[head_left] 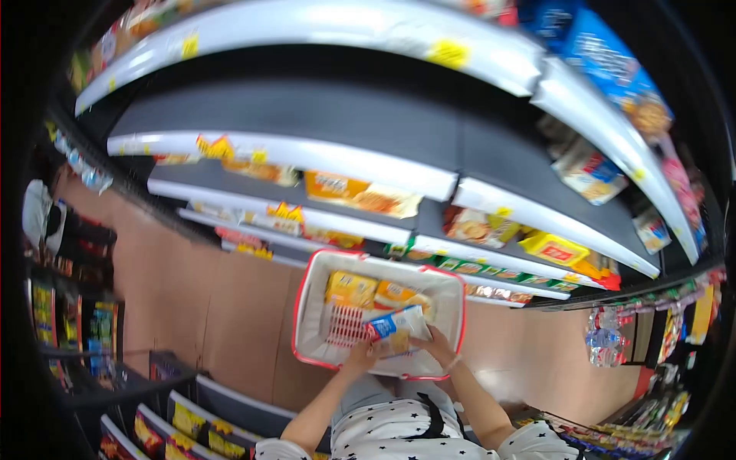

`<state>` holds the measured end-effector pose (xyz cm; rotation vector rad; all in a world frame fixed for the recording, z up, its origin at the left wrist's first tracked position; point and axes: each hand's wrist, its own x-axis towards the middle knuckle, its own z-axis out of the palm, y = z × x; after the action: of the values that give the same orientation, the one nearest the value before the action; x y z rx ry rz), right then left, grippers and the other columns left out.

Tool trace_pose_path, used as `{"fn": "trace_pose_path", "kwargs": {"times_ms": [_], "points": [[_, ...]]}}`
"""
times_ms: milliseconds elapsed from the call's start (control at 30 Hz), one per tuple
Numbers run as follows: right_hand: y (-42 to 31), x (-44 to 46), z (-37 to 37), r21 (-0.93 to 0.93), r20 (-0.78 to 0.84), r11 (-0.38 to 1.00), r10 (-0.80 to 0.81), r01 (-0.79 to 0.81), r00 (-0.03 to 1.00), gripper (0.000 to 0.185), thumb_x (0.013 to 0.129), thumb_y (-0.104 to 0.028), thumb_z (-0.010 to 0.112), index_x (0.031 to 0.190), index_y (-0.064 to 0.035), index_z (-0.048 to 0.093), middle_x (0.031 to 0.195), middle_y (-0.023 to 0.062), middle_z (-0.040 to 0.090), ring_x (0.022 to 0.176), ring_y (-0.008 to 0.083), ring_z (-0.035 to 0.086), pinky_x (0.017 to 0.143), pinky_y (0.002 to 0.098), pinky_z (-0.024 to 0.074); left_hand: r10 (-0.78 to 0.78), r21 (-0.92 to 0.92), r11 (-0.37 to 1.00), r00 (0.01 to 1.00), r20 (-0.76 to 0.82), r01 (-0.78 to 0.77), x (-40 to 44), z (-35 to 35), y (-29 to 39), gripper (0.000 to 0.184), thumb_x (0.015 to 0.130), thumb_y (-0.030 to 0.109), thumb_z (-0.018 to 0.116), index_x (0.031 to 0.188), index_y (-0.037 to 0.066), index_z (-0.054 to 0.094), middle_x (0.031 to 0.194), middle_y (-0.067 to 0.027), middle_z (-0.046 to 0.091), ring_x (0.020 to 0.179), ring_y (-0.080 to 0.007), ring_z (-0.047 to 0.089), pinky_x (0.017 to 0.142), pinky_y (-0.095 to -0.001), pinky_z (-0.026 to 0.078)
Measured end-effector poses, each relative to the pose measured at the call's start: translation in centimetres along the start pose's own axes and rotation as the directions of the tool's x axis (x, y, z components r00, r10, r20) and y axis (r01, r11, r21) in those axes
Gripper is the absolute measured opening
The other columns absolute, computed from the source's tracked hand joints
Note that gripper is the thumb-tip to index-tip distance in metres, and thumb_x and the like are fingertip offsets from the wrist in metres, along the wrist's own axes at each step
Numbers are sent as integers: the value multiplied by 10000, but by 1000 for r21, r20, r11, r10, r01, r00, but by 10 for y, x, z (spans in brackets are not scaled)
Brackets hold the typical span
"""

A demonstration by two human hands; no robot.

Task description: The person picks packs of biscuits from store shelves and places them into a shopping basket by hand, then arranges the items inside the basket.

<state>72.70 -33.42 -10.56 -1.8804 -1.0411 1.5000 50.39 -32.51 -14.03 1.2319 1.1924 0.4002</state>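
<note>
A white shopping basket (pixel 307 307) with a red rim stands in front of my legs. Inside it, at the far side, lie a yellow package (pixel 351 289) and an orange-and-white package (pixel 399 295). Over the near part of the basket I hold a blue-and-white snack package (pixel 397 323), slightly tilted. My left hand (pixel 360 356) is closed on its left end. My right hand (pixel 435 346) grips its right end. The fingertips are partly hidden by the package, and its lettering is too small to read.
Store shelves (pixel 307 100) curve across the top, with packaged snacks and yellow price tags. Blue snack bags (pixel 606 65) stand at upper right. Another shelf (pixel 199 418) of goods is at lower left. Large clear bottles (pixel 607 345) stand on the tiled floor (pixel 207 322) at right.
</note>
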Motion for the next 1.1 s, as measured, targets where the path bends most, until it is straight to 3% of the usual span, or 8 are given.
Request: {"fn": "trace_pose_path", "kwargs": {"times_ms": [67, 167, 267, 400, 500, 733, 1000, 1100], "points": [[-13, -31, -45, -22, -14, 989, -148, 148, 989, 607, 730, -212, 724, 1226, 7, 453, 1097, 103, 565, 988, 160, 539, 818, 299, 454, 350, 410, 866, 932, -90, -286, -20, 26, 26, 614, 784, 412, 632, 1217, 11, 464, 1206, -240, 497, 1108, -340, 500, 893, -422, 406], [-47, -67, -105, 66, -171, 905, -404, 420, 898, 623, 735, -189, 721, 1238, 28, 427, 1125, 124, 552, 1023, 190, 532, 853, 319, 442, 441, 327, 854, 896, -48, -403, -17, 62, 103, 738, 764, 341, 673, 1314, -16, 333, 1324, -243, 369, 1205, -369, 383, 971, -427, 334], [-78, -89, -171, 150, -419, 802, -479, 579, 771, 572, 745, -158, 706, 1215, 21, 435, 1130, 129, 526, 1045, 246, 507, 894, 360, 402, 742, 323, 650, 666, -75, -688, -8, 88, 220, 793, 727, 229, 715, 1331, -47, 282, 1274, -240, 410, 1179, -371, 396, 972, -424, 327], [-139, -85, -262, -693, -497, 488, -856, 531, 138, 522, 731, -147, 702, 1162, 21, 458, 1166, 166, 471, 1109, 320, 417, 950, 392, 313, 952, 534, 298, 289, -102, -791, 31, 124, 337, 729, 724, 169, 703, 1296, -71, 321, 1236, -248, 426, 1148, -397, 407, 957, -473, 315], [-170, -57, -316, -691, -506, 478, -855, 542, 109, 473, 742, -157, 691, 1132, 19, 489, 1148, 166, 488, 1075, 329, 435, 942, 399, 310, 989, 714, 146, 87, -119, -685, 69, 149, 400, 707, 736, 219, 689, 1266, -93, 341, 1184, -248, 465, 1113, -385, 437, 968, -508, 285], [-185, 11, -355, -780, -488, 466, -871, 417, 60, 447, 764, -236, 671, 1101, 15, 521, 1074, 162, 550, 1056, 327, 468, 881, 394, 340, 962, 814, 231, 250, -109, -533, 144, 168, 419, 703, 778, 302, 635, 1251, -115, 324, 1175, -246, 472, 1094, -332, 457, 1010, -548, 180], [-182, -10, -335, -817, -538, 467, -829, 338, -155, 596, 764, -158, 682, 1253, 17, 390, 1219, 157, 461, 1144, 319, 390, 964, 419, 287, 985, 812, 155, 147, -86, -562, 128, 156, 386, 709, 805, 291, 588, 1324, -52, 247, 1349, -207, 339, 1263, -373, 278, 1034, -548, 134], [-121, -7, -294, -668, -695, 580, -710, 467, -114, 412, 827, -60, 588, 1202, 19, 436, 1227, 140, 452, 1146, 254, 397, 973, 361, 296, 938, 780, 282, 331, -102, -559, 93, 132, 311, 543, 810, 239, 571, 1249, -19, 382, 1296, -170, 409, 1231, -361, 324, 1021, -539, 173]]}}
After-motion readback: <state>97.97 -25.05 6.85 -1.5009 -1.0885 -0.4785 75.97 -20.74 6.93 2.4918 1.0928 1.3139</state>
